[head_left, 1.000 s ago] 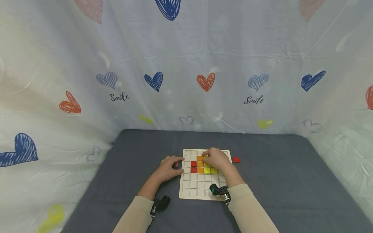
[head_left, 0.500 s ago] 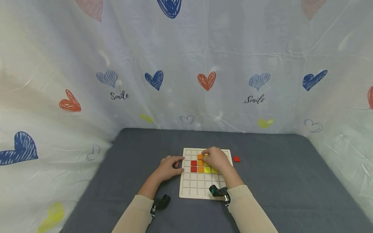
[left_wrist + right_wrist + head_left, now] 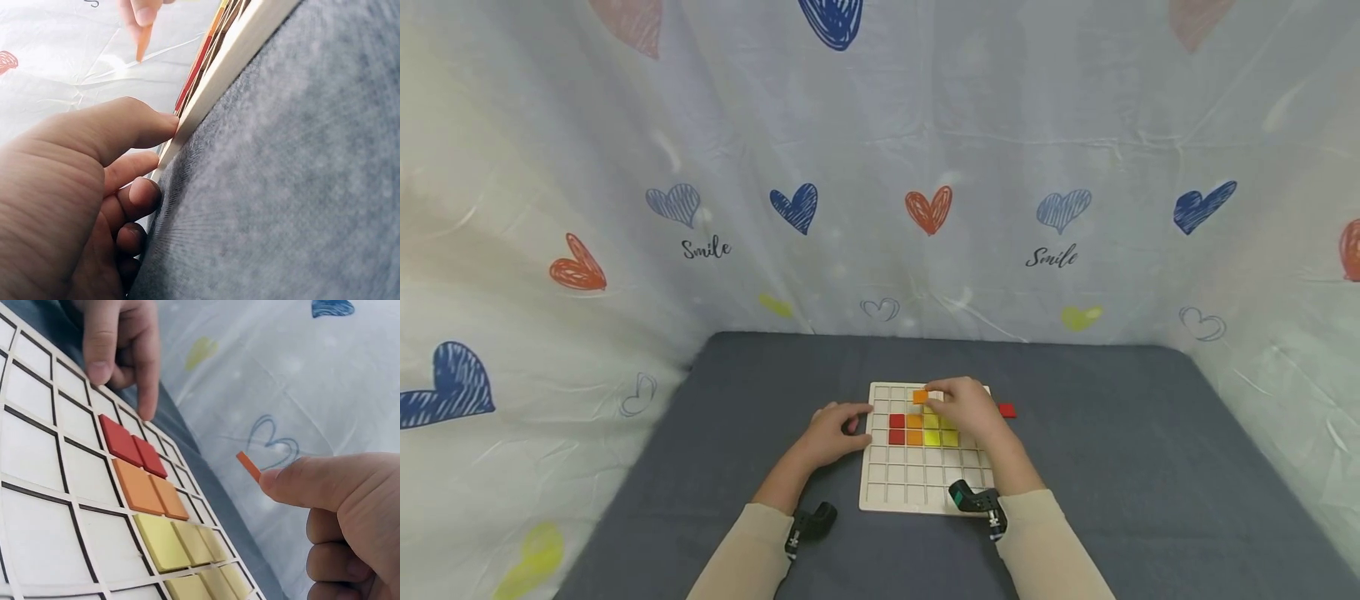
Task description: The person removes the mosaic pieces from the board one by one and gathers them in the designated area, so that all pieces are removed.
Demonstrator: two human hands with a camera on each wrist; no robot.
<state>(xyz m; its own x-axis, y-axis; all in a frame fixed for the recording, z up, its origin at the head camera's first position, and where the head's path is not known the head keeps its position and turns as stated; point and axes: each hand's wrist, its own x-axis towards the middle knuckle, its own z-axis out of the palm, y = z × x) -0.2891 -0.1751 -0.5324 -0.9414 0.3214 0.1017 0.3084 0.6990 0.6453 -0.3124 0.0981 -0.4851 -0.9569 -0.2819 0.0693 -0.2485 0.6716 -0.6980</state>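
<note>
The right hand (image 3: 966, 408) pinches an orange tile (image 3: 921, 397) between its thumb and fingers, holding it raised above the far part of a pale gridded board (image 3: 887, 493). The left hand (image 3: 831, 435) has thumb and forefinger spread, their tips touching the board's left edge; the other fingers bend loosely.

Between the two hands' fingers, slightly nearer the person than the pinched tile, two red tiles (image 3: 897, 429) sit in the grid, with two orange tiles (image 3: 914, 429) just beside them. Yellow tiles (image 3: 932, 437) continue the block, close below the right fingers, which hide part of it. The right hand and forearm also cover some of the board's right side. To the right of those fingers, past the board, lies a loose red tile (image 3: 1007, 410).

A dark grey cloth covers the desk (image 3: 1097, 467) beneath both hands. Well beyond the fingers hangs a pale curtain (image 3: 857, 142) printed with hearts and "Smile".
</note>
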